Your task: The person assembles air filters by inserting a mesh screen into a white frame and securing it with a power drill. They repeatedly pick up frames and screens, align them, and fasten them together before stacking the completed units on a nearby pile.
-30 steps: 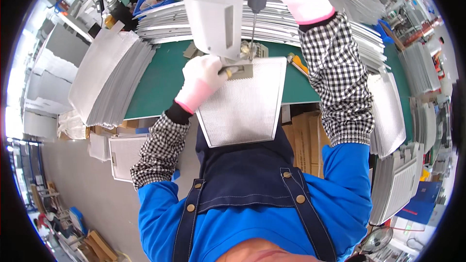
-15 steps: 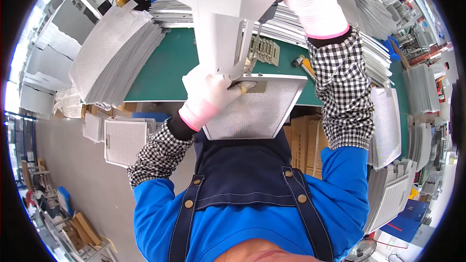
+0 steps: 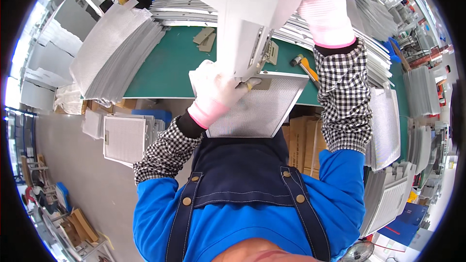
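A framed silver mesh filter panel [image 3: 264, 109] rests tilted against my apron, its far edge at the table's front. Closed on its far edge is my left hand [image 3: 218, 90], in a white glove with a pink cuff; one yellowish fingertip lies beside the beige plate [image 3: 263, 84] set in the mesh. Just above that hand and edge comes down the narrow nose of a large pale grey machine [image 3: 235, 34]. Raised at its right side is my right hand [image 3: 323, 14], gloved too. The machine and the frame's top edge hide its fingers.
On the green table [image 3: 160, 77] lie a yellow-handled hammer [image 3: 307, 68] and several beige plates [image 3: 206, 39]. Stacked mesh sheets [image 3: 109, 53] stand at the left, metal strips [image 3: 182, 12] behind. More framed panels [image 3: 124, 138] sit low at left; cardboard boxes [image 3: 303, 140] are under the table.
In view, the grey machine has shifted right, uncovering beige plates on its left. Both hands sit slightly further right; my left hand keeps its grip on the panel's far edge.
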